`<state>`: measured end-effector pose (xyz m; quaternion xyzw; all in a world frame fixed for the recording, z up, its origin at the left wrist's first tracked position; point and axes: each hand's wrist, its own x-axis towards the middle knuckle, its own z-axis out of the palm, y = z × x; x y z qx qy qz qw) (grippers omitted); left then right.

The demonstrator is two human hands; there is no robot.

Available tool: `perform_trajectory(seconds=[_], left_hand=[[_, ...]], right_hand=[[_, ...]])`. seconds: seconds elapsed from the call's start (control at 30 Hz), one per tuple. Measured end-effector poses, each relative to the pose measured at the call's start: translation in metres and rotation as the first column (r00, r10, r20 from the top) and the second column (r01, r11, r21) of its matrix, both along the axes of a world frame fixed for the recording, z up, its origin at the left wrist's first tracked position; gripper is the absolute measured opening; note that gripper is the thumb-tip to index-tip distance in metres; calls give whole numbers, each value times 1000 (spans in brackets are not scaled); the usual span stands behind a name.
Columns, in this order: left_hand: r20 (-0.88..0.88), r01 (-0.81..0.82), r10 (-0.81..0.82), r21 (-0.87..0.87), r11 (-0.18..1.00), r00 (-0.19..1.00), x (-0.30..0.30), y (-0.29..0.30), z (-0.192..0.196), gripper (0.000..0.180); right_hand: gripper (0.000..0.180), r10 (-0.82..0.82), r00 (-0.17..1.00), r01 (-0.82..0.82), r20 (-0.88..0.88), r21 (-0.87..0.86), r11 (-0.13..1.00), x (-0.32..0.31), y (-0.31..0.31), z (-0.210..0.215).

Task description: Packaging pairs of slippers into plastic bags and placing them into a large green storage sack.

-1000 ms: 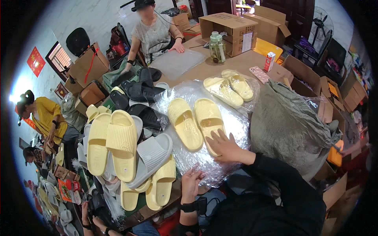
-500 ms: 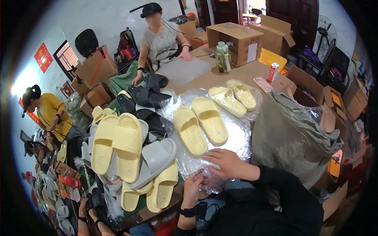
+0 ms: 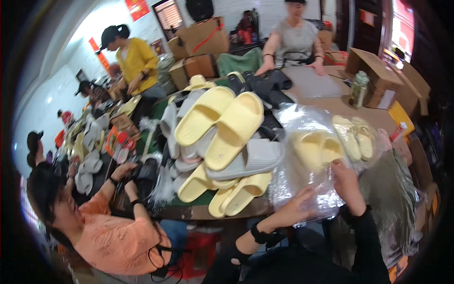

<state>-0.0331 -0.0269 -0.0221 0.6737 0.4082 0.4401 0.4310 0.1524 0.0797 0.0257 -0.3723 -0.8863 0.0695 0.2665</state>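
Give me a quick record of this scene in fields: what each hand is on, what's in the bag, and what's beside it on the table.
left hand: grips the near edge of the clear plastic bag
right hand: on the bag's top, by the slippers
bag contents: pair of yellow slippers
left of bag: pile of yellow and grey slippers
right of bag: second bagged yellow pair
surface: brown table

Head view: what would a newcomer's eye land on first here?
Probably the heap of yellow and grey slides piled mid-table, two big yellow ones on top. Right of it, both hands, left hand and right hand, grip a clear plastic bag holding a yellow pair. Another bagged pair lies further right.
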Motion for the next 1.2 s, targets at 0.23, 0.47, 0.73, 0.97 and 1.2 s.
perform_trajectory(seconds=[0.23, 0.47, 0.73, 0.97, 1.2], left_hand=[[36, -25, 34, -218, 976, 999, -21, -16, -6, 42], [149, -185, 215, -194, 963, 965, -56, -27, -12, 36], [410, -311, 430, -326, 893, 804, -96, -38, -3, 33], [343, -975, 912, 64, 214, 223, -173, -40, 31, 50], [468, -992, 880, -47, 119, 83, -258, 23, 47, 58]], right_hand=[[24, -320, 695, 563, -643, 212, 799, 44, 120, 60], [25, -330, 792, 604, -513, 586, 540, 75, 227, 58], [27, -777, 527, 676, 345, 383, 629, 83, 194, 13], [31, -401, 900, 404, -171, -16, 915, -6, 101, 2], [29, 129, 934, -323, -334, -629, 708, -134, 13, -9]])
